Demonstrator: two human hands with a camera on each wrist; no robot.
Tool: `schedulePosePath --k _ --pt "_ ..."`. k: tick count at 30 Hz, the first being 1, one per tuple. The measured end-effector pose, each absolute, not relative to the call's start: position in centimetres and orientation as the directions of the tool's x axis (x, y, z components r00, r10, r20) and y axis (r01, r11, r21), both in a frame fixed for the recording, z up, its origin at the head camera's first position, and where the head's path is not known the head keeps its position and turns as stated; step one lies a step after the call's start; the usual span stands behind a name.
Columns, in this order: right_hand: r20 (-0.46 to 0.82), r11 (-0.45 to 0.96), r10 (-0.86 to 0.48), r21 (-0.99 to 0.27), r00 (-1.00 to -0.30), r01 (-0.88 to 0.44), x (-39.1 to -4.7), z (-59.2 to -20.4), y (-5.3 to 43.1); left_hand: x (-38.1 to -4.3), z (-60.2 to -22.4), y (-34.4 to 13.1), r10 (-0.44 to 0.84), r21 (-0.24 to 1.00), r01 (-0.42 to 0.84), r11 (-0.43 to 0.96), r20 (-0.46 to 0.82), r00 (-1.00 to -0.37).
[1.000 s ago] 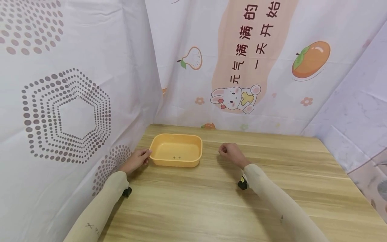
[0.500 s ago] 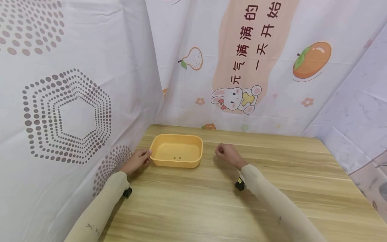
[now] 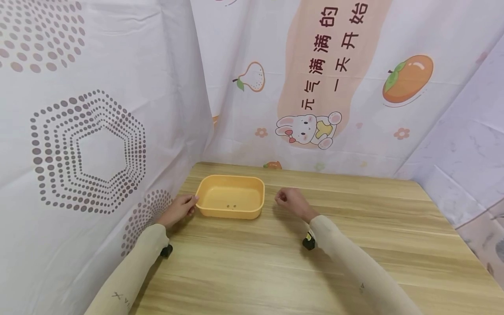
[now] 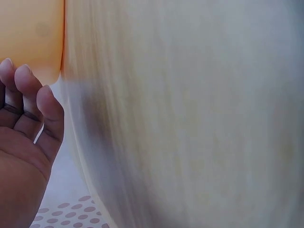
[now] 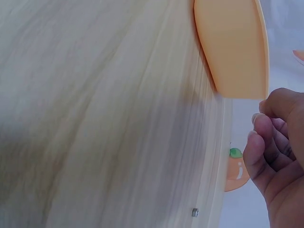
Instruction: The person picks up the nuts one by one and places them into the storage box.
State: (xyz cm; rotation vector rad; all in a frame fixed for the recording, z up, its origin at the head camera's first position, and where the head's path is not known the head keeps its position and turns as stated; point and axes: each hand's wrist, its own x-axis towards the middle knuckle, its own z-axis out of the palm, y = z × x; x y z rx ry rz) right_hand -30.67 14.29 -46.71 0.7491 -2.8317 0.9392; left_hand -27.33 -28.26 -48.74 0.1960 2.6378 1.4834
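A shallow yellow plastic box (image 3: 232, 215) stands on the wooden table, with a few tiny dark pieces (image 3: 228, 206) on its floor. My left hand (image 3: 181, 209) pinches the left end of the box at its rim. In the left wrist view, its fingers (image 4: 29, 80) curl against the end wall; the thumb is out of sight there. Just right of the box, apart from it, is my right hand (image 3: 294, 204), fingers curled, with thumb and index tips together. Nothing shows between those tips. A small metal nut (image 5: 194, 212) lies on the table in the right wrist view.
The wooden table (image 3: 244, 262) extends toward me and to the right. A white curtain with dotted hexagons (image 3: 102, 153) hangs close along the left side. Another curtain with a printed rabbit (image 3: 305, 129) covers the back.
My right hand has moved slowly left, closer to the box. The left hand and the box stay in place.
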Motion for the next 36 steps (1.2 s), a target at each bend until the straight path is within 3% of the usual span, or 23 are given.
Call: schedulePosePath --k 36 --pt "0.266 0.632 -0.472 -0.563 -0.841 -0.533 -30.2 -46.0 10.7 -27.2 -48.7 -28.0 0.141 0.867 0.036 0.497 -0.040 -0.989"
